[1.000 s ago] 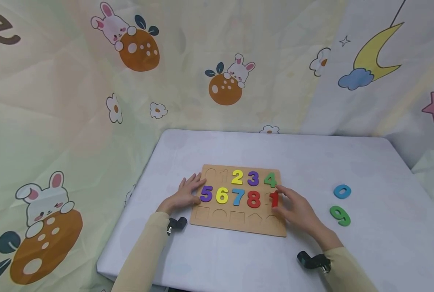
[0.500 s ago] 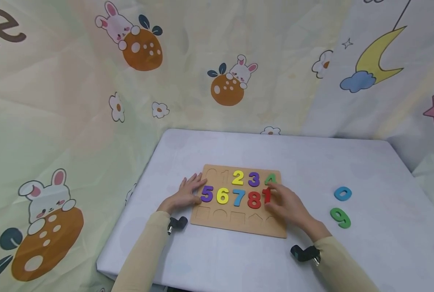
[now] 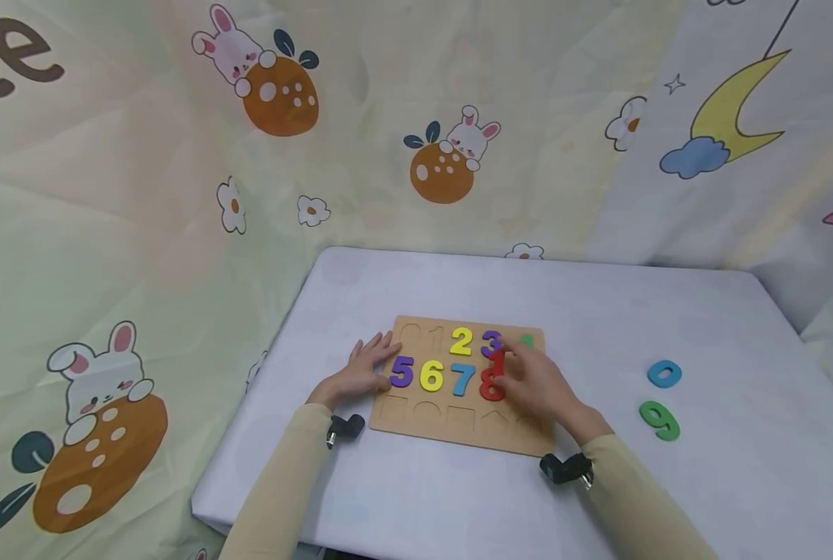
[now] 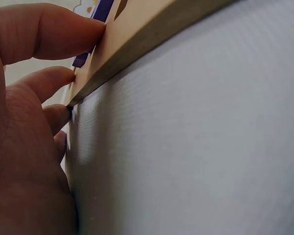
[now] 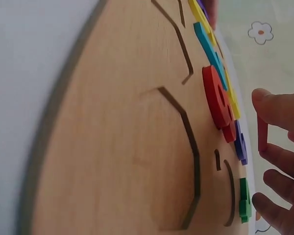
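A wooden number puzzle board [image 3: 447, 398] lies on the table. My left hand [image 3: 356, 375] rests at its left edge, fingers extended; in the left wrist view the thumb [image 4: 71, 32] touches the board's top. My right hand [image 3: 542, 385] pinches a red number 1 [image 3: 498, 364] between thumb and fingers. In the right wrist view, this red piece [image 5: 262, 133] is held upright above the board. From the head it overlaps the purple 3 [image 3: 488, 336] and red 8 [image 3: 489, 393]. The right hand partly hides the green 4 [image 3: 527, 340].
On the board also sit a yellow 2 [image 3: 461, 342], purple 5 [image 3: 402, 381], yellow 6 [image 3: 432, 383] and blue 7 [image 3: 463, 377]. The top-left 0 and 1 recesses and bottom-row shape recesses are unfilled. A blue 0 [image 3: 652, 377] and green 9 [image 3: 670, 424] lie right of the board.
My right hand has carried the red 1 leftward over the board, from the right edge to above the 8. The left hand has stayed at the board's left edge.
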Tool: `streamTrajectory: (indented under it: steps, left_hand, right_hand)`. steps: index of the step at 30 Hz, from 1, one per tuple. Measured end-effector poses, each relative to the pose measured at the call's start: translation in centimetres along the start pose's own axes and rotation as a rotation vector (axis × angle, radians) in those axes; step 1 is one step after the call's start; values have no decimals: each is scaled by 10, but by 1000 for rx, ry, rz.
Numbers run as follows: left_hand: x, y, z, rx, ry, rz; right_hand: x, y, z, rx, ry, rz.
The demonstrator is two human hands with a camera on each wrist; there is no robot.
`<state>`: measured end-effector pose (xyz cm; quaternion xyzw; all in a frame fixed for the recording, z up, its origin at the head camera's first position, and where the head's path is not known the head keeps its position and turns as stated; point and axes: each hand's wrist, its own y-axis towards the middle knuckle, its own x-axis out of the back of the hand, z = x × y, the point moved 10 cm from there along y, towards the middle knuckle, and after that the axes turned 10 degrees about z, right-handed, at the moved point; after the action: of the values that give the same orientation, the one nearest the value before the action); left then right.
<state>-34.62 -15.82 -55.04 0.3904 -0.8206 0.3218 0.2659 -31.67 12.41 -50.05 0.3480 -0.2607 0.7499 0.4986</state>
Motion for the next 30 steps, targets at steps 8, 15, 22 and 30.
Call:
streamTrajectory:
  steps: [8,15,22,30]
  left_hand:
    - [0,0,1,0,-23,-3]
    - [0,0,0,-5,-25,-3]
    - [0,1,-2,-4,-21,-3]
    - [2,-2,1,12,-36,-6]
  right_hand:
    - [2,15,-10,-28,15,-18]
    - [1,24,-10,-32,56,-14]
    - [1,34,2,-11,70,6]
    - [-6,48,9,-36,93,58]
